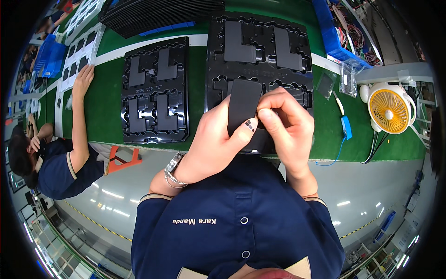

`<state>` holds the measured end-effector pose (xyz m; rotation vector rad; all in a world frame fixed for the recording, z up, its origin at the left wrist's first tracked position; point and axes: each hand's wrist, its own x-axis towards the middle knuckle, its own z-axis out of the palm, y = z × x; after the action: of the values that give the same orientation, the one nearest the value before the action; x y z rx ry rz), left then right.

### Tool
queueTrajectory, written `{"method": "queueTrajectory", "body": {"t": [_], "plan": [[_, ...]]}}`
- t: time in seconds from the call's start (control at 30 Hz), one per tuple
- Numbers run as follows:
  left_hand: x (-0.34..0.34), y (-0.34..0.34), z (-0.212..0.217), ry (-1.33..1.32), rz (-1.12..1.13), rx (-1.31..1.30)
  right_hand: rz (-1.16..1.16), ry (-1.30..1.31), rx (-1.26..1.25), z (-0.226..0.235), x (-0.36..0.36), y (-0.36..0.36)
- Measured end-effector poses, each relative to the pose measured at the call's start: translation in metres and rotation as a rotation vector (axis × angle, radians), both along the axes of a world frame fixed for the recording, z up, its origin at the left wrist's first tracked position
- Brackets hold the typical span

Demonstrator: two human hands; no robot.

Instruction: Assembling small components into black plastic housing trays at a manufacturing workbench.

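Note:
My left hand (214,135) grips a flat black L-shaped part (245,100), which is raised above the near end of a black moulded tray (260,70). Several tiny dark squares (250,124) sit on the tip of my left thumb. At the part's right edge, my right hand (290,123) is closed in a pinch, thumb against forefinger; what lies between them is too small or hidden to make out. More dark L-shaped parts (289,49) rest in the tray's far pockets. A second tray (155,90) to the left holds several similar parts.
A yellow-and-white fan (389,111) and a blue-handled tool (345,126) with a cord are at the right. Small clear bags (347,80) lie near a blue bin (341,37) of wires. Black trays (158,16) are stacked behind. A co-worker's arm (80,111) reaches across the left.

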<state>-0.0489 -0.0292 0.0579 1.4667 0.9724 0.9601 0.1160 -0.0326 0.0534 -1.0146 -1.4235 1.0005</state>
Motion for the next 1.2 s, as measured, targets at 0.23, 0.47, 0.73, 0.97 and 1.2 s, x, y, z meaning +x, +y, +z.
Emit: {"method": "queueTrajectory", "body": {"t": [0.23, 0.47, 0.73, 0.97, 1.2], "plan": [[-0.002, -0.001, -0.009, -1.04, -0.684, -1.174, -0.01, -0.122, 0.065, 0.004, 0.016, 0.008], [-0.001, 0.006, -0.014, -1.224, -0.814, -1.329, -0.118, -0.219, 0.087, 0.008, 0.015, 0.008], [-0.003, -0.008, 0.011, 0.207, -0.106, -0.053, 0.018, -0.184, 0.209, 0.015, 0.02, 0.004], [-0.033, 0.019, -0.035, 0.821, 0.412, 0.563, -0.37, -0.334, -0.03, 0.018, 0.089, 0.019], [-0.03, 0.014, -0.033, 0.845, 0.292, 0.462, -0.169, -0.57, 0.062, -0.007, 0.086, 0.022]]}}
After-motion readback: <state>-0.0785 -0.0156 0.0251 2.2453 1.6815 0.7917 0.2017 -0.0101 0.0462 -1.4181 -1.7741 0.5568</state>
